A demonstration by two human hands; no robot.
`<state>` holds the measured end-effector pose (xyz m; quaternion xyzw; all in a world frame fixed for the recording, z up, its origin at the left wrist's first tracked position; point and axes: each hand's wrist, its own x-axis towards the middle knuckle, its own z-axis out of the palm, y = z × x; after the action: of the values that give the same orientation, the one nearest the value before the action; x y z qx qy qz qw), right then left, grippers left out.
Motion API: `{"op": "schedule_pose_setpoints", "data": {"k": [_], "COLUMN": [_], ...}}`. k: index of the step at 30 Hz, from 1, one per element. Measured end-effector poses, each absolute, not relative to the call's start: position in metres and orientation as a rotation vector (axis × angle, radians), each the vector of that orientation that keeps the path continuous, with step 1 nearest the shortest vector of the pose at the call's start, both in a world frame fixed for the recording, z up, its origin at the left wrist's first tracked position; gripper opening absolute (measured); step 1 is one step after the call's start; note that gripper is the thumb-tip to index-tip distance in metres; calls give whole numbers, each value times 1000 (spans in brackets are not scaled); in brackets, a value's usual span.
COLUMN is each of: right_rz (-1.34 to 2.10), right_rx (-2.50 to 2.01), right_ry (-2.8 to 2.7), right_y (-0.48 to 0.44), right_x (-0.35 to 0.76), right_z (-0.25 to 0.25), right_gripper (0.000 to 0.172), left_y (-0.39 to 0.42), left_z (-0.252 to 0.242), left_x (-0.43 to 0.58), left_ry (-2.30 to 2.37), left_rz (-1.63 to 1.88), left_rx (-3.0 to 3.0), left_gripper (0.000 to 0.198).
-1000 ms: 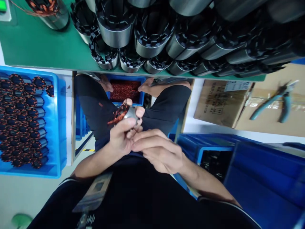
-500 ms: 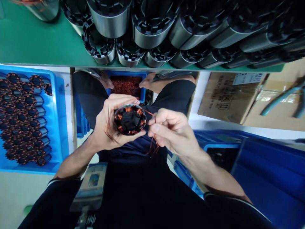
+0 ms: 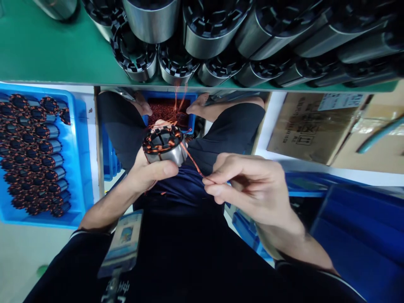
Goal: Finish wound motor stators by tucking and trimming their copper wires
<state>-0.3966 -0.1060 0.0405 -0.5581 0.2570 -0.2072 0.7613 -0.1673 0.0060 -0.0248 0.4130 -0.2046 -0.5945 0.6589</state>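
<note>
My left hand (image 3: 151,170) is wrapped round a motor stator (image 3: 166,156), a short steel cylinder with black slot insulation and orange copper windings at its rim. The stator is tilted, so its top ring and steel side both show. From its right edge a twisted copper wire (image 3: 193,162) runs down to my right hand (image 3: 249,185). Thumb and forefinger of that hand pinch the wire's end. Thin loose copper strands (image 3: 177,105) show above the stator, blurred. Some fingers of my left hand are hidden behind the stator.
Several larger stator cores (image 3: 151,25) stand on the green table (image 3: 63,54) ahead. At left, a blue tray (image 3: 80,168) holds rows of wound stators. Between the feet sits a blue bin (image 3: 193,120) of copper scraps. Cardboard boxes (image 3: 290,139) and blue-handled pliers (image 3: 378,136) are at right.
The stator has turned from facing me to showing its side. My right hand has moved right and slightly down, drawing the wire out straight. Loose strands now appear over the scrap bin.
</note>
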Motion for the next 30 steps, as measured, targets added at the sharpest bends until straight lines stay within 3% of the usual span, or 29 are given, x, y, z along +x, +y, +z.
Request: {"op": "schedule_pose_setpoints", "data": {"k": [4, 8, 11, 13, 16, 18, 22, 26, 30], "right_rz": [-463, -340, -165, -107, -103, -89, 64, 29, -131], "right_rx": [-1362, -1381, -1399, -1420, -1295, -1139, -1090, -1183, -1287], "right_ry": [571, 507, 545, 606, 676, 605, 411, 419, 642], "right_y": [-103, -81, -77, -92, -131, -153, -169, -167, -172], "right_x": [-397, -389, -389, -394, -398, -394, -377, -373, -393], "right_z": [43, -6, -52, -66, -46, -16, 36, 46, 22], "right_gripper": [22, 8, 28, 27, 39, 44, 22, 17, 22], "left_y": [19, 20, 16, 15, 16, 16, 21, 27, 27], "left_z": [-33, -39, -39, -33, -19, -10, -3, -7, -13], "left_x": [-145, -155, -170, -176, -176, -173, -169, -169, -168], "left_ry": [-537, -615, -909, -1027, -1065, -1123, -1235, -1236, -1207], "left_rz": [-1464, -1308, -975, -929, -1065, -1138, -1221, -1287, -877], "left_rx": [1062, 1051, 1176, 1184, 1115, 1116, 1165, 1110, 1127], "left_gripper": [72, 63, 62, 61, 69, 86, 115, 113, 87]}}
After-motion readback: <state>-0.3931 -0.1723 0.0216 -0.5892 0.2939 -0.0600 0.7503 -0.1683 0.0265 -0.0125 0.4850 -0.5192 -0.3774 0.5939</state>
